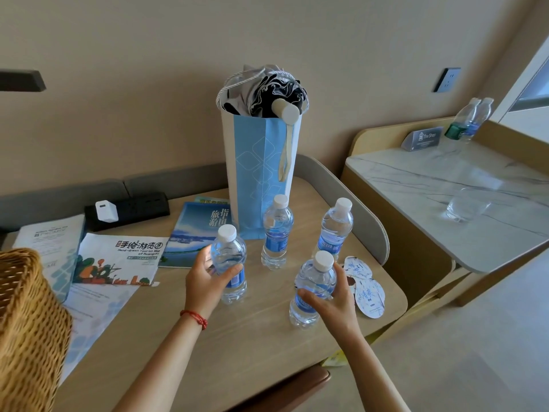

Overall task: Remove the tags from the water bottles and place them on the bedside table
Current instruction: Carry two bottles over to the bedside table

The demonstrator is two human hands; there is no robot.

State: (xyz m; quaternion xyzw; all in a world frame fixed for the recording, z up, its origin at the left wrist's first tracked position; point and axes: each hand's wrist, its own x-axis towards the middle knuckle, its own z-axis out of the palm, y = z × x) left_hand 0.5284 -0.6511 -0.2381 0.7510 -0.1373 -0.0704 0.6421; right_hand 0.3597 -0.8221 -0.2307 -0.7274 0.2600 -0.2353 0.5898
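Note:
Several small water bottles with white caps and blue labels stand upright on a light wooden table (pixel 252 337). My left hand (pixel 205 278) is wrapped around the near-left bottle (pixel 230 263). My right hand (pixel 329 301) grips the near-right bottle (pixel 312 289). Two more bottles stand behind, one in the middle (pixel 277 233) and one to the right (pixel 335 228). Several white-and-blue paper tags (pixel 368 292) lie flat in a loose pile just right of my right hand. No tag shows on any bottle neck.
A tall blue paper bag (pixel 261 173) holding a folded umbrella stands behind the bottles. Brochures (pixel 118 260) and a black power strip (pixel 127 209) lie at left, a wicker basket (pixel 26 322) at the near left. A marble-topped counter (pixel 445 188) at right carries a glass, two bottles and a sign.

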